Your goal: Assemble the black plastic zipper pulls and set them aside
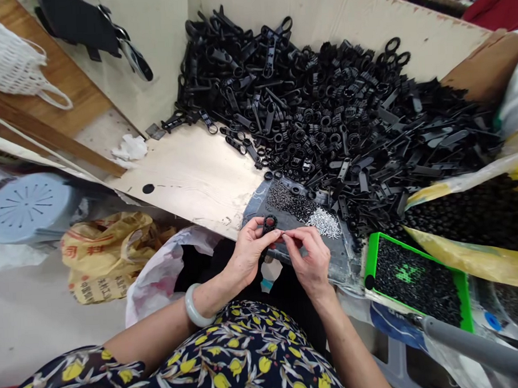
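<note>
My left hand (pixel 248 253) is closed around a black plastic part (pixel 269 223) with a toothed ring at its upper end. Close beside it, my right hand (pixel 308 255) has thumb and forefinger pinched together near my left fingertips; what they hold is too small to make out. Just beyond both hands, a dark mat (pixel 259 202) bears a heap of small dark pieces (pixel 285 198) and a heap of silver pins (pixel 324 222). A large pile of black plastic parts (pixel 324 111) rises behind the mat.
At the right sits a green tray (pixel 371 260) of small black pieces, next to an open yellow bag (pixel 471 254) of black parts. A grey tube (pixel 475 342) crosses the lower right. Left are a blue stool (pixel 25 207) and a yellow sack (pixel 102 255).
</note>
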Demonstrator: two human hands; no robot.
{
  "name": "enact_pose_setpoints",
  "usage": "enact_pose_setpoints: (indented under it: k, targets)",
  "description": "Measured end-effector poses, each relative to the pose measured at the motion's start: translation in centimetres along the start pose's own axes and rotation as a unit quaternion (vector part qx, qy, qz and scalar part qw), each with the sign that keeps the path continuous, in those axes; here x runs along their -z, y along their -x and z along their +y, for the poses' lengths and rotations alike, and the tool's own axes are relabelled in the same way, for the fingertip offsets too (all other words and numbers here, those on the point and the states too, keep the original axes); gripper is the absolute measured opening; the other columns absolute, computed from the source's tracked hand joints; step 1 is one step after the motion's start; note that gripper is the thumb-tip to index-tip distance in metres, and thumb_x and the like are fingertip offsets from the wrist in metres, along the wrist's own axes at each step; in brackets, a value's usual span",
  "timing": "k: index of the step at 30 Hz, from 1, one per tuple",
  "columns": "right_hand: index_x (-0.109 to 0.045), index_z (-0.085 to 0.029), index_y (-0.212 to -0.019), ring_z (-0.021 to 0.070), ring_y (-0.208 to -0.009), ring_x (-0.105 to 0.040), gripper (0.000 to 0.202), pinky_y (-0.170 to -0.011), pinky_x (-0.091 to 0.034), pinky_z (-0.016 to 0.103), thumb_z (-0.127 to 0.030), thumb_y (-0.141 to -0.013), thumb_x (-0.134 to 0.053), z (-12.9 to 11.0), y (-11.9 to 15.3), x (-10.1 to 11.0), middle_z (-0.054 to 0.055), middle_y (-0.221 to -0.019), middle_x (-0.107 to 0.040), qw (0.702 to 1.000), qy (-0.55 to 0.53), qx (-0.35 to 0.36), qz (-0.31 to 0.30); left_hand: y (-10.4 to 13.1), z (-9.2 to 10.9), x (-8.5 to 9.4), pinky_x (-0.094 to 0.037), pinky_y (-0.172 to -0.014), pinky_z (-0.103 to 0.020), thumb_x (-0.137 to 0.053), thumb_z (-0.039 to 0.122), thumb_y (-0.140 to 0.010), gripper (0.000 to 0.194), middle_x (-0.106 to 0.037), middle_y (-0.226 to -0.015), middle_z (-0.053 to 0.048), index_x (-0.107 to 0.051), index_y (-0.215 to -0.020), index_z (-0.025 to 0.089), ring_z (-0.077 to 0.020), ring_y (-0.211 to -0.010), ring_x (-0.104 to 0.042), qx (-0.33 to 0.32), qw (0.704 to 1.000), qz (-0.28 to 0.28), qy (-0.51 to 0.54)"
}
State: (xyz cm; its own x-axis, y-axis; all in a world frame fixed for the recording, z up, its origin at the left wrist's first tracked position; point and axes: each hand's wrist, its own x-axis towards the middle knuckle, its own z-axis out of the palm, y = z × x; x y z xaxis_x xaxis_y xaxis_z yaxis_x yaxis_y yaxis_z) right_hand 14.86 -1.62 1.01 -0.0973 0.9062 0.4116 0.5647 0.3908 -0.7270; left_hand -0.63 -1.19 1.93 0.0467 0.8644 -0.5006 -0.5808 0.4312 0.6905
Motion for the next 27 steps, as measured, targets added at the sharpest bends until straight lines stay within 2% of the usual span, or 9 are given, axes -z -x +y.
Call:
enact_pose_setpoints:
  k: [6, 10, 19, 23, 27]
  targets:
    - [-0.074, -0.023, -0.103, 0.0159, -0.079, -0.069, 0.008, -0.069, -0.06, 0.029, -0.023, -0.1, -0.066, 0.0, 0.3, -0.3, 0.005, -0.091, -0.071, 0.999, 0.017, 0.034, 0.022, 0.2, -0.3, -0.1, -0.048, -0.059, -0.019, -0.093, 0.029, -0.068, 0.047, -0.071, -0.073, 0.003, -0.061, -0.102, 0.02, -0.0095, -0.061, -0.065, 0.007, 1.0, 0.013, 0.015]
    - [-0.075, -0.023, -0.105, 0.0155, -0.078, -0.07, 0.009, -0.068, -0.06, 0.028, -0.023, -0.1, -0.067, 0.2, 0.8, -0.5, 0.005, -0.092, -0.071, 0.997, 0.05, 0.052, 0.041, 0.4, -0.1, -0.6, -0.051, -0.064, -0.02, -0.094, 0.028, -0.065, 0.048, -0.073, -0.076, 0.002, -0.061, -0.099, 0.019, -0.0095, -0.064, -0.066, 0.001, 0.999, 0.019, 0.035]
    - [-0.074, -0.024, -0.105, 0.0158, -0.079, -0.069, 0.009, -0.07, -0.06, 0.029, -0.021, -0.099, -0.068, 0.1, 1.2, -0.5, 0.005, -0.092, -0.07, 0.996, 0.047, 0.039, 0.065, 0.8, -0.1, -1.0, -0.053, -0.069, -0.02, -0.095, 0.028, -0.064, 0.047, -0.073, -0.076, 0.003, -0.062, -0.097, 0.018, -0.0091, -0.066, -0.067, 0.001, 0.999, 0.002, 0.044]
    - [-0.073, -0.024, -0.103, 0.0155, -0.076, -0.068, 0.007, -0.068, -0.06, 0.029, -0.021, -0.099, -0.067, 0.1, 1.1, -0.4, 0.004, -0.091, -0.07, 0.995, 0.056, 0.039, 0.071, 0.8, -0.4, -0.8, -0.055, -0.071, -0.021, -0.093, 0.03, -0.066, 0.045, -0.074, -0.078, 0.002, -0.063, -0.097, 0.019, -0.0107, -0.068, -0.068, -0.023, 1.0, 0.005, 0.006]
    - [-0.073, -0.026, -0.107, 0.0163, -0.079, -0.07, 0.013, -0.071, -0.061, 0.03, -0.018, -0.099, -0.067, 0.4, 1.2, 0.0, 0.005, -0.092, -0.071, 0.993, 0.072, 0.076, 0.049, 0.8, -0.6, -0.1, -0.053, -0.072, -0.021, -0.09, 0.028, -0.072, 0.036, -0.075, -0.082, 0.002, -0.066, -0.098, 0.02, -0.0114, -0.072, -0.067, -0.087, 0.993, -0.003, -0.079]
